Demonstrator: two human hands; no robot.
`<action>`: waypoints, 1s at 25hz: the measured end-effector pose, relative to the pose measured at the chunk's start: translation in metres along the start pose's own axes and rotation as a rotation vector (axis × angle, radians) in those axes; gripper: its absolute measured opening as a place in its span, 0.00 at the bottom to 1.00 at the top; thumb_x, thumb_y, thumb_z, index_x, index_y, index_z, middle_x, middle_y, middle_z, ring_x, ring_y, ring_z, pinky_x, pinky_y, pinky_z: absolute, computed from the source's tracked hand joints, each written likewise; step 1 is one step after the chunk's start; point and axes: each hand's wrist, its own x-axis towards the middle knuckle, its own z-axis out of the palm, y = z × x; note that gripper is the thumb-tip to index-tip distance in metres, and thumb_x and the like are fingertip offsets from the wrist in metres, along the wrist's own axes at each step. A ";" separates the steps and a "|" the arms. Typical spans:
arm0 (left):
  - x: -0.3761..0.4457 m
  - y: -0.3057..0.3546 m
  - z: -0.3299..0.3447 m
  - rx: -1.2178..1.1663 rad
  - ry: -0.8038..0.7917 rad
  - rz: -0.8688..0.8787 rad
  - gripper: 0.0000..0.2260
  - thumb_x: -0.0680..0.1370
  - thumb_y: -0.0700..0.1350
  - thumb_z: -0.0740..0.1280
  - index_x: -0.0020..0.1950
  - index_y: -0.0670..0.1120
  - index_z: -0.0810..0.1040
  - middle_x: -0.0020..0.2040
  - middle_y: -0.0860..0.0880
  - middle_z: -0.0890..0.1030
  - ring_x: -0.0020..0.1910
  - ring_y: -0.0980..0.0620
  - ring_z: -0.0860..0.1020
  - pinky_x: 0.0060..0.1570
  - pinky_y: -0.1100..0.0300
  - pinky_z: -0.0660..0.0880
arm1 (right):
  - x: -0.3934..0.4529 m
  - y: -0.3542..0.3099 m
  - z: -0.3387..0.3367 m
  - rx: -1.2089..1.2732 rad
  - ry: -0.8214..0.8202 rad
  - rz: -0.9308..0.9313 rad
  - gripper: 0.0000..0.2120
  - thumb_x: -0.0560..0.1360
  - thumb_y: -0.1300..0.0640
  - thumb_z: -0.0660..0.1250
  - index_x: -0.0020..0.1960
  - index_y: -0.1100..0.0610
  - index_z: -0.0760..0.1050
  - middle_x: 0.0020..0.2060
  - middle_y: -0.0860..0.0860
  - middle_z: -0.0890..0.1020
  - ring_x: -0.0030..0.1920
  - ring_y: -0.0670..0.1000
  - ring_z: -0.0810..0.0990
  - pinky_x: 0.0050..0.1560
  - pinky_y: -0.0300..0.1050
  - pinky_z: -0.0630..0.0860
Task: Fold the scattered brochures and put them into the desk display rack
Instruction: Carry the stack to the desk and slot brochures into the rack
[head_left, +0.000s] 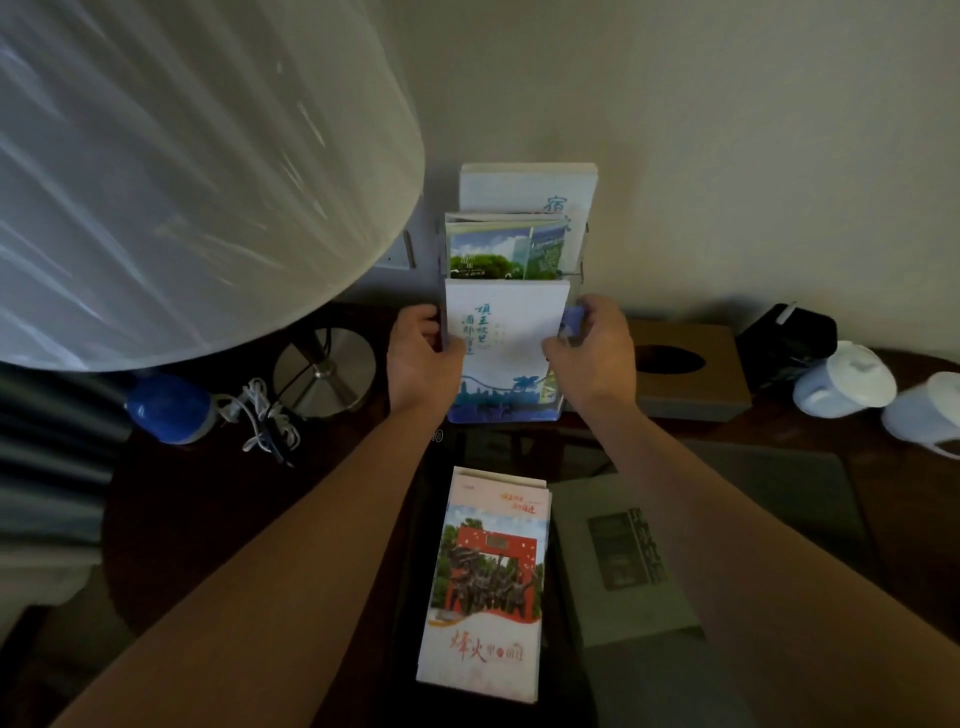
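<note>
I noted both hands at the display rack (569, 291), which stood upright at the far edge of the worktop (171, 509), against the wall. The rack was clear, w/ stepped tiers. Front tier: a white brochure (506, 332) w/ blue characters and a blue skyline along its bottom, standing upright. The L hand (423, 358) gripped its L edge, thumb on the front face, fingers curled behind. The R hand (592, 348) pinched the R edge, thumb on the front; a small blue item showed at its fingertips, I could not tell what. Middle tier: green-and-blue brochures (498, 249). Rear tier: a pale booklet (524, 189), the tallest.

On the worktop, near edge, centre: a stack of folded brochures (485, 577) lying flat, top cover showing a red gate and red script. Not yet in the rack, well apart from it. Just R of the stack, a grey folder (623, 561), flat.

Other items: lamp shade (182, 171) filling the upper L, its round metal base (324, 371) L of the rack; a blue-and-white object (169, 408) and a coiled white cable (265, 415) beside the base. R of the rack: brown tissue box (685, 371), dark holder (789, 332), two white lidded cups (847, 382) at the far R corner.
</note>
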 end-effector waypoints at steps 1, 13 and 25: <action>-0.009 -0.008 -0.003 0.023 0.025 -0.033 0.18 0.75 0.42 0.72 0.63 0.47 0.74 0.56 0.50 0.78 0.53 0.53 0.78 0.47 0.66 0.76 | -0.011 0.007 -0.001 0.014 0.049 0.014 0.32 0.73 0.54 0.75 0.73 0.53 0.67 0.68 0.53 0.74 0.66 0.53 0.75 0.59 0.48 0.76; -0.208 -0.093 -0.008 0.410 -0.261 -0.374 0.35 0.77 0.50 0.70 0.79 0.44 0.58 0.74 0.43 0.67 0.74 0.41 0.63 0.70 0.44 0.65 | -0.205 0.087 0.045 -0.204 -0.255 0.481 0.32 0.72 0.58 0.73 0.73 0.57 0.63 0.66 0.56 0.70 0.67 0.58 0.72 0.66 0.57 0.75; -0.146 -0.058 -0.027 -0.175 -0.352 -0.343 0.14 0.79 0.41 0.68 0.56 0.62 0.77 0.52 0.58 0.83 0.47 0.61 0.82 0.39 0.68 0.77 | -0.173 0.077 0.022 0.119 -0.162 0.379 0.14 0.72 0.58 0.74 0.55 0.50 0.76 0.50 0.50 0.83 0.47 0.49 0.83 0.46 0.53 0.84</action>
